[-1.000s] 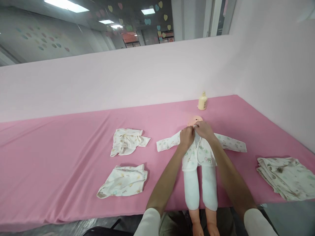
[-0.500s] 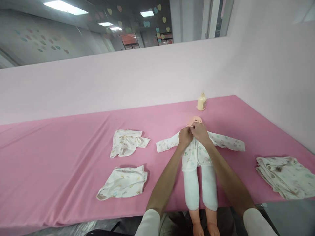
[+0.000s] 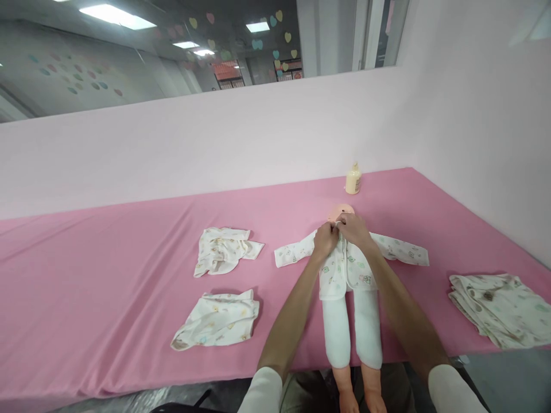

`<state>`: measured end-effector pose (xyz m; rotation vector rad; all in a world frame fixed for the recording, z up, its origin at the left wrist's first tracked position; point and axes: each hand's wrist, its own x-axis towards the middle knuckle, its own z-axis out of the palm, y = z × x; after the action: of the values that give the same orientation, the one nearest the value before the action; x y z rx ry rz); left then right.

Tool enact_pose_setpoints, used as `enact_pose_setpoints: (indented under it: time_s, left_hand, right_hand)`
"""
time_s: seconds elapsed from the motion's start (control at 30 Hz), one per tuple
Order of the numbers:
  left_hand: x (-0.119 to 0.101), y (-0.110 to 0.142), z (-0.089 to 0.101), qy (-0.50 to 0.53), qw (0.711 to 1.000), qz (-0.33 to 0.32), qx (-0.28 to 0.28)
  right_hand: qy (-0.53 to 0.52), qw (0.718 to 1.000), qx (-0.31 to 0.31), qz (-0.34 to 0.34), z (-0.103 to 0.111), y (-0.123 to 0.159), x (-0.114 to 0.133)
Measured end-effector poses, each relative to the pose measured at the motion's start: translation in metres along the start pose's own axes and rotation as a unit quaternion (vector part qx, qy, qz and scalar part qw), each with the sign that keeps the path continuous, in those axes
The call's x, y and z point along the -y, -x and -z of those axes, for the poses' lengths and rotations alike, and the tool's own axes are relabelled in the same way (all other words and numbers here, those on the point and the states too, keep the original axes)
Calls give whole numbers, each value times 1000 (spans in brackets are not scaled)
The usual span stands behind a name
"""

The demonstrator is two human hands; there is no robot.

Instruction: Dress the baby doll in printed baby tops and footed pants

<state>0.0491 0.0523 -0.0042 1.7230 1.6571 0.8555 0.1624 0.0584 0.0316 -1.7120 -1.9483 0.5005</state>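
Note:
A baby doll lies on its back on the pink-covered table, its head away from me and its feet hanging past the front edge. It wears a white printed baby jacket with the sleeves spread out to both sides, and white leg coverings. At the jacket's collar, just below the doll's head, my left hand is closed in a pinch on the fabric. My right hand pinches the collar beside it, with a thin white tie or edge between the two hands. The fingertips partly hide the neck area.
Two small printed baby garments lie to the left, one behind the other. A folded stack of printed cloth rests at the right front. A cream pump bottle stands at the back near the white wall.
My right hand has shifted slightly to the right, and a little more of the collar shows between the hands. My left hand stays at nearly the same spot.

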Motion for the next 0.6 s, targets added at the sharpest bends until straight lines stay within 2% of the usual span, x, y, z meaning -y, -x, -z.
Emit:
enact_pose_setpoints:
  time_s: [0.23,0.6]
  left_hand:
    - [-3,2,-4,23,999,30,-19]
    - [-8,4,-2,69,996,32,-43]
  right_hand:
    - [-103,994,22,-11,4,-5,-19]
    - [-41,999,24,10,3,0,-14]
